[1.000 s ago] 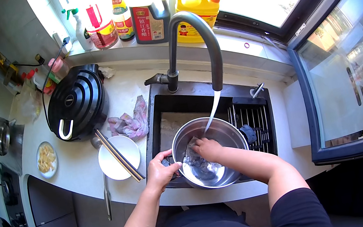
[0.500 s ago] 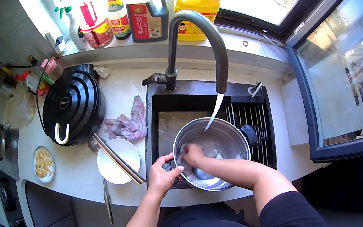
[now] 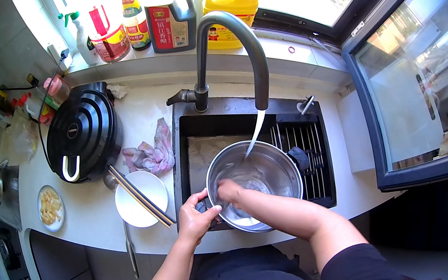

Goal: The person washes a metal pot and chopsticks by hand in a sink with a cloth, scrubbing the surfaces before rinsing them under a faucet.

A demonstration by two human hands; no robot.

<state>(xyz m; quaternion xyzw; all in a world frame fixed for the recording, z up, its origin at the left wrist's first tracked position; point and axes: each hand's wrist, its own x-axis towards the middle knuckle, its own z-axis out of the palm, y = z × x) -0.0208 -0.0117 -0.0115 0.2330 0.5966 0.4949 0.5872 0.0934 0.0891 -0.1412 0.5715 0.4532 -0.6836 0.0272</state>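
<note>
A steel pot [image 3: 280,167] sits tilted over the front of the dark sink [image 3: 175,148]. Water [image 3: 256,132] runs into it from the grey curved tap [image 3: 259,68]. My left hand [image 3: 193,222] grips the pot at its left handle, thumb over the rim. Inside the pot, my right hand [image 3: 229,192] is closed against the left inner wall. Its fingertips are hidden, so whatever they may hold cannot be made out. A little water lies in the pot's bottom.
Left of the sink are a white plate [image 3: 140,213] with chopsticks [image 3: 139,193] across it, a crumpled cloth [image 3: 155,152], a black electric pan [image 3: 82,132] and a dish of pale sliced food [image 3: 50,208]. A metal rack [image 3: 313,151] spans the sink's right side. An open window [image 3: 424,86] juts in.
My right hand has shifted slightly up along the pot's left inner wall. My left hand keeps its grip, and water still runs. The whole view has moved a little.
</note>
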